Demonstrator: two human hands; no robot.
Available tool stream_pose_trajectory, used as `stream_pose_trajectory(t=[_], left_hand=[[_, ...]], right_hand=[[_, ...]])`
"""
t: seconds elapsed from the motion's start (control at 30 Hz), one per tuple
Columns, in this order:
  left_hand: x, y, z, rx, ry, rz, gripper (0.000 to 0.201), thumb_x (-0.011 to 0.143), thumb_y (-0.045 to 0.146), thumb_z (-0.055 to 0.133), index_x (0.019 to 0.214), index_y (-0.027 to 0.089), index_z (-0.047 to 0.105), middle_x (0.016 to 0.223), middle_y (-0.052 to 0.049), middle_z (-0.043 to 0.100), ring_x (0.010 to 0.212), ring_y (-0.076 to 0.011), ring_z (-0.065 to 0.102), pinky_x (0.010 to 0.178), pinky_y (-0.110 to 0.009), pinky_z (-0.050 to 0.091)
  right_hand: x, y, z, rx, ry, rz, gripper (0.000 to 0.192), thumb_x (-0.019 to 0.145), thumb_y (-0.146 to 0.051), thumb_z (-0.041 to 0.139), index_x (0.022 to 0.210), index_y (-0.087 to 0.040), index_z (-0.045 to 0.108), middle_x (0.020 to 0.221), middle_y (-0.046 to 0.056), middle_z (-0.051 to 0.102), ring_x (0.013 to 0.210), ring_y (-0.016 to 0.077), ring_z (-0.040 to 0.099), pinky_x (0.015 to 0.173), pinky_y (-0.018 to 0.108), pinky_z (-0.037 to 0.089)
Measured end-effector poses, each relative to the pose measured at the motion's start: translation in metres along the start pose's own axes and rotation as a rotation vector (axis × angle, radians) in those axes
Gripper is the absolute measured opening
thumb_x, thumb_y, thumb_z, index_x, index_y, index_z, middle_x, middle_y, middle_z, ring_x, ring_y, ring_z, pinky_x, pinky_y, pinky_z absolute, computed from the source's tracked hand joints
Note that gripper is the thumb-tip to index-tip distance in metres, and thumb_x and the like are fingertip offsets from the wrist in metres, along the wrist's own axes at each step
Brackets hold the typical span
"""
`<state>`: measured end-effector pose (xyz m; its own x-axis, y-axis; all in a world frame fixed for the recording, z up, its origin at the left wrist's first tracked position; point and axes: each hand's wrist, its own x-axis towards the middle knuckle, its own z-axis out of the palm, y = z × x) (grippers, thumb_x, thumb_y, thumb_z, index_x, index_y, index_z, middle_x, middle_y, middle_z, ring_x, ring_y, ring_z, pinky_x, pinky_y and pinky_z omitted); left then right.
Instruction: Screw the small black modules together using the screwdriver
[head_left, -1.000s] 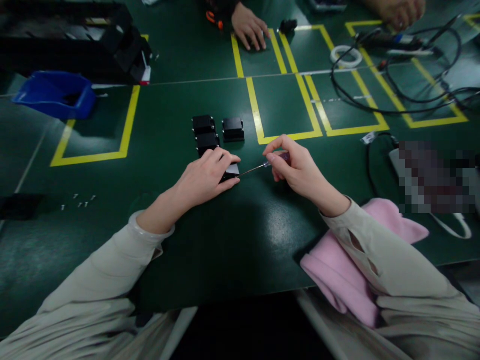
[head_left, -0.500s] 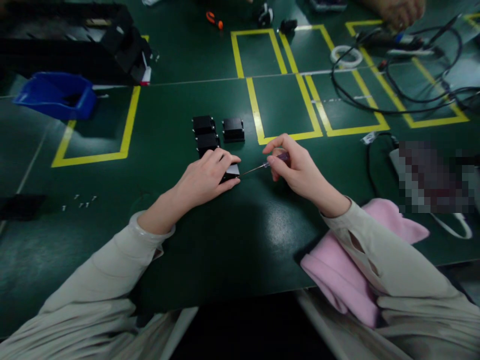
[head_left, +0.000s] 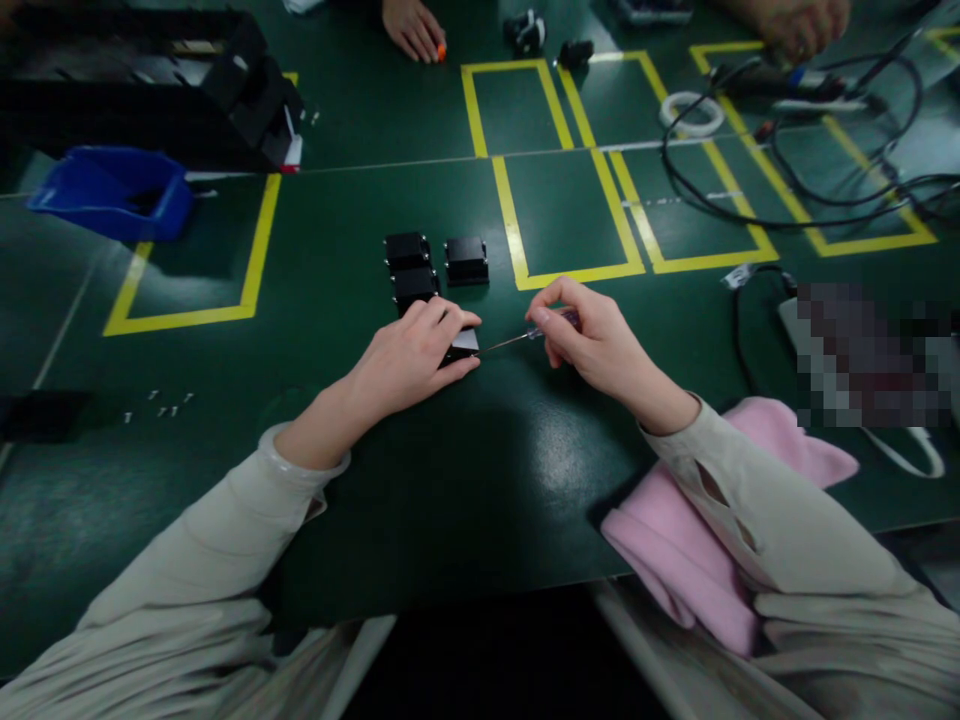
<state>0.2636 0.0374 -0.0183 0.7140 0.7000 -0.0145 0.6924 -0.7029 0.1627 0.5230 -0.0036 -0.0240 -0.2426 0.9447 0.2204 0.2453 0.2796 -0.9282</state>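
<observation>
Green work table (head_left: 465,470) with yellow taped bays. Nearest edge: pink cloth (head_left: 667,540) under the right sleeve. Mid-table: left hand (head_left: 409,355), fingers curled and pressed down on a small black block (head_left: 463,346), which shows only at the fingertips. Right hand (head_left: 592,340), fingertips pinched on a slim screwdriver (head_left: 525,335); its tip meets the block's right side. Just beyond: three black blocks (head_left: 435,262), grouped. Far left: blue bin (head_left: 112,190). Far right: black cables (head_left: 787,170). Far edge: another person's hand (head_left: 412,28).
</observation>
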Motion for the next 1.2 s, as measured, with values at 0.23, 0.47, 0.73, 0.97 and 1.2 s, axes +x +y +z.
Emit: stream_pose_trajectory(t=[0.23, 0.47, 0.73, 0.97, 1.2], left_hand=[[-0.0002, -0.0001, -0.0004, -0.010, 0.003, 0.001, 0.045, 0.106, 0.045, 0.057, 0.143, 0.021, 0.053, 0.137, -0.015, 0.062, 0.123, -0.0326, 0.060, 0.093, -0.044, 0.059], [0.0003, 0.0006, -0.0010, -0.016, -0.005, -0.004, 0.046, 0.105, 0.044, 0.057, 0.143, 0.021, 0.053, 0.138, -0.015, 0.062, 0.124, -0.0336, 0.060, 0.095, -0.046, 0.059], [0.0005, -0.0005, -0.0007, -0.022, -0.004, 0.001, 0.046, 0.105, 0.046, 0.056, 0.143, 0.021, 0.052, 0.138, -0.015, 0.062, 0.124, -0.0339, 0.061, 0.094, -0.047, 0.060], [0.0002, 0.0000, -0.0017, -0.012, -0.006, -0.001, 0.046, 0.106, 0.046, 0.055, 0.143, 0.020, 0.053, 0.137, -0.016, 0.062, 0.123, -0.0337, 0.061, 0.093, -0.046, 0.060], [0.0003, 0.0002, -0.0017, -0.016, -0.008, -0.005, 0.046, 0.105, 0.045, 0.057, 0.143, 0.020, 0.053, 0.138, -0.015, 0.062, 0.124, -0.0336, 0.061, 0.092, -0.045, 0.060]], right_hand=[[-0.0003, -0.0003, -0.0005, -0.003, 0.022, -0.027, 0.014, 0.108, -0.034, 0.062, 0.104, -0.024, 0.054, 0.062, -0.009, 0.053, 0.050, 0.0111, 0.054, 0.054, 0.027, 0.039], [0.0003, -0.0005, -0.0003, -0.006, 0.037, -0.043, 0.012, 0.105, -0.030, 0.065, 0.105, -0.023, 0.055, 0.064, -0.009, 0.054, 0.051, 0.0105, 0.055, 0.055, 0.027, 0.039], [0.0007, 0.0017, -0.0003, 0.009, 0.012, -0.014, 0.015, 0.108, -0.035, 0.062, 0.102, -0.023, 0.054, 0.059, -0.009, 0.052, 0.048, 0.0101, 0.052, 0.050, 0.026, 0.036], [0.0011, 0.0007, -0.0012, 0.018, -0.001, -0.012, 0.022, 0.109, -0.042, 0.062, 0.101, -0.023, 0.055, 0.059, -0.009, 0.051, 0.047, 0.0100, 0.051, 0.051, 0.026, 0.038], [0.0012, 0.0024, -0.0008, 0.027, 0.005, -0.045, 0.018, 0.108, -0.037, 0.063, 0.107, -0.023, 0.052, 0.065, -0.009, 0.054, 0.053, 0.0108, 0.056, 0.055, 0.027, 0.040]])
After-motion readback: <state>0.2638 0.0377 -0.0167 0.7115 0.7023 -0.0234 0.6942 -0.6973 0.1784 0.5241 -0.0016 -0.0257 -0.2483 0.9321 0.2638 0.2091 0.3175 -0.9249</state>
